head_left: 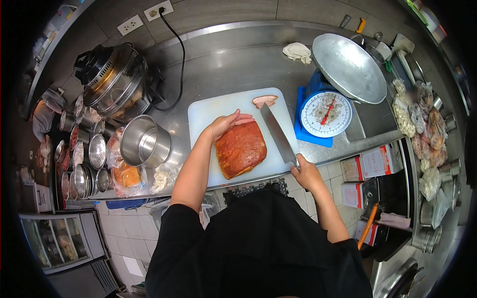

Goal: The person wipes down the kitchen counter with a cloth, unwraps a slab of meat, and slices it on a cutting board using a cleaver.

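A thick reddish-brown slab of meat (241,150) lies on a white cutting board (201,111). My left hand (229,124) rests against the slab's far left edge, its fingers stretched out along that side rather than wrapped round it. In my right hand (307,174) is the handle of a cleaver-like knife (278,134) with a broad blade. The blade slants over the board to the right of the slab, apart from it, and its tip is by a thin cut slice of meat (265,101) near the far edge.
Right of the board stands a blue dial scale (326,113) with a metal pan (350,67). Leftward are a deep steel pot (145,141), a glass-bowled appliance (117,82) with a black cord, and several metal bowls. A white cloth (297,52) lies at the back.
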The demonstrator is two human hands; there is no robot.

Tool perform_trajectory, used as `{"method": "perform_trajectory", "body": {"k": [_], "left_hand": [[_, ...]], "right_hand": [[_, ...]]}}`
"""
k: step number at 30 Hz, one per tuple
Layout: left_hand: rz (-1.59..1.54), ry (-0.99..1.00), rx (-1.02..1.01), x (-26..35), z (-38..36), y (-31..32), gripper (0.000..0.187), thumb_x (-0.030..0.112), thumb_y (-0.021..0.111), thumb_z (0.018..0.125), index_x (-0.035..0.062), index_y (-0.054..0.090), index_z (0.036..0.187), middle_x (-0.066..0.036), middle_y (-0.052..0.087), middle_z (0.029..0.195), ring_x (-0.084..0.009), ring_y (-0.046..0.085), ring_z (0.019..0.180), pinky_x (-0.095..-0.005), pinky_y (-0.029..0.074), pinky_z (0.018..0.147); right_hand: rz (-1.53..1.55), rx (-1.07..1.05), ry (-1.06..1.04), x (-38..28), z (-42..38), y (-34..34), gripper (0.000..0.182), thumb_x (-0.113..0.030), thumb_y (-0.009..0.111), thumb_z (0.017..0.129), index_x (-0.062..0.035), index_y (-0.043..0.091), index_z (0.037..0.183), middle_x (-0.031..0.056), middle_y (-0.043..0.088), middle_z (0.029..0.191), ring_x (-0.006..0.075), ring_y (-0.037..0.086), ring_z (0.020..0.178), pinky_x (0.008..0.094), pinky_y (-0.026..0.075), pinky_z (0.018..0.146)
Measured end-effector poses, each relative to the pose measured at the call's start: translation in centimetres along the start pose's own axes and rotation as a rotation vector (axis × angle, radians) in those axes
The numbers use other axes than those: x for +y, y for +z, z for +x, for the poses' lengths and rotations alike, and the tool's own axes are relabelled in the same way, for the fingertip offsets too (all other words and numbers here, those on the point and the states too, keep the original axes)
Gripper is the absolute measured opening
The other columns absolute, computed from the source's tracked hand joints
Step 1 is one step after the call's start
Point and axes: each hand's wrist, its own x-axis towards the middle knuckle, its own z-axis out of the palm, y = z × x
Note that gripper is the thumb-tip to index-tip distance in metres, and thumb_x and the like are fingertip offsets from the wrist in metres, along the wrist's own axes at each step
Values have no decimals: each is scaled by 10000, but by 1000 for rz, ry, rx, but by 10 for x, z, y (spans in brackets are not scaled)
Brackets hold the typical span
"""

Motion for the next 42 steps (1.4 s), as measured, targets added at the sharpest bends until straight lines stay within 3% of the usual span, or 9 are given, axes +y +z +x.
{"method": "perform_trajectory", "body": {"k": [10, 12, 25, 32, 36, 38, 42], "left_hand": [[1, 1, 30, 2, -3, 5, 606, 497, 314, 1070, 34, 516, 1405, -76, 598, 1388, -172, 530, 1292, -296, 370, 1126], [6, -2, 25, 1, -4, 5, 616, 470, 278, 1082, -2, 441, 1443, -105, 547, 1439, -202, 499, 1337, -314, 373, 1134], [-19, 25, 48, -1, -10, 10, 607, 458, 264, 1086, -3, 450, 1434, -103, 558, 1427, -200, 499, 1337, -315, 377, 1135], [-15, 1, 84, 0, -13, 10, 604, 461, 281, 1084, -3, 480, 1415, -98, 576, 1408, -186, 506, 1329, -305, 385, 1126], [36, 24, 150, -8, -9, 2, 661, 526, 361, 1054, -14, 504, 1407, -124, 580, 1397, -189, 506, 1314, -310, 369, 1119], [18, 29, 140, -34, 13, -25, 680, 538, 378, 1046, -22, 492, 1414, -142, 561, 1413, -196, 494, 1326, -310, 361, 1122], [-31, 26, 70, -28, 8, -22, 729, 566, 416, 1026, -36, 459, 1436, -183, 510, 1452, -206, 462, 1357, -313, 345, 1131]], "right_hand": [[-8, 37, -8, 2, -1, 6, 348, -224, 626, 905, -51, 491, 1175, 302, 675, 917, 501, 637, 918, 564, 492, 816], [-8, 34, -10, 2, -1, 5, 349, -225, 626, 905, -50, 493, 1176, 301, 675, 917, 502, 637, 918, 563, 492, 817], [56, 6, 24, -3, -4, -2, 341, -232, 634, 905, -63, 509, 1173, 298, 675, 914, 499, 638, 916, 556, 494, 810], [54, 8, 51, -59, -52, -19, 281, -212, 646, 904, -75, 531, 1120, 251, 669, 786, 476, 644, 797, 539, 492, 697], [1, 8, -37, -100, -78, -27, 308, -208, 639, 916, -70, 528, 1168, 254, 674, 804, 479, 642, 797, 550, 493, 699], [-41, -11, -41, -113, -81, -24, 327, -214, 633, 923, -58, 521, 1187, 254, 675, 805, 477, 644, 797, 551, 497, 705], [-131, -28, -64, -125, -84, -13, 365, -229, 614, 942, -16, 501, 1217, 253, 677, 802, 475, 647, 787, 551, 506, 714]]}}
